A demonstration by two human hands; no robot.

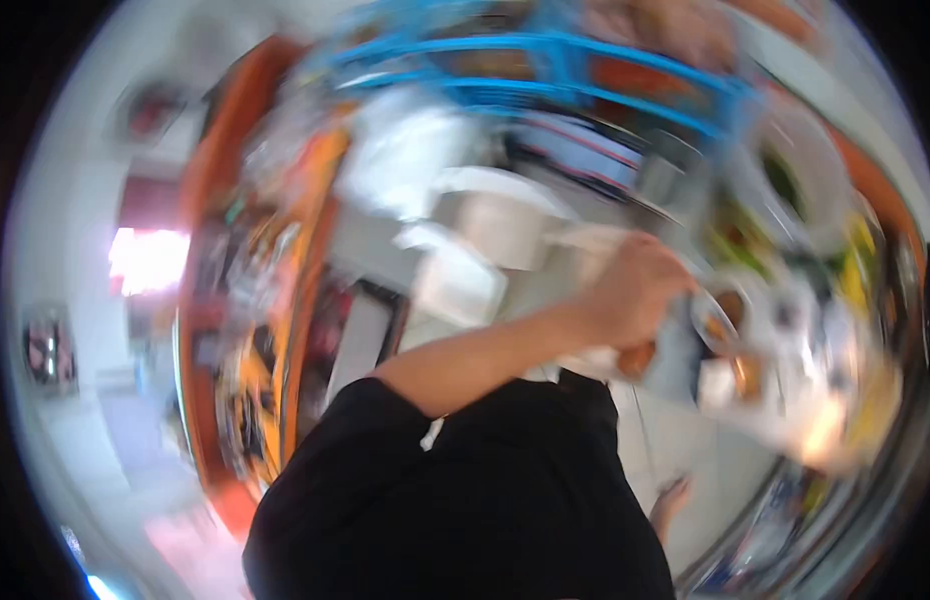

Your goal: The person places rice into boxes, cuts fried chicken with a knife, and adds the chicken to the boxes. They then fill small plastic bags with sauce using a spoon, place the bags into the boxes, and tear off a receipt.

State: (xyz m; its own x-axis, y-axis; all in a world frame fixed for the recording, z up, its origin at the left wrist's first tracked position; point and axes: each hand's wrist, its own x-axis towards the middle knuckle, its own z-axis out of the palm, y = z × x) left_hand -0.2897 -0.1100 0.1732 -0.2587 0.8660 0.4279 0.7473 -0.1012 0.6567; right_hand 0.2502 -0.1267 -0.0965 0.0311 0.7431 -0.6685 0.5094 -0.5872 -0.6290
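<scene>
1 left hand [640,290] | fingers blurred, can't say if clamped | 1 round-rimmed container [713,338] beside | 1 blue rack [558,66]

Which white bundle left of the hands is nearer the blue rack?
The larger white bundle, higher in view by the blue rack; the smaller bundle lies lower, nearer the black sleeve.

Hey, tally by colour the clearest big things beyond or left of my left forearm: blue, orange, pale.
Blue: 1, the rack
Orange: 1, the shelf unit
Pale: 3, a bag, a container and a bundle
Total: 5; blur may hide more near your left hand.
</scene>
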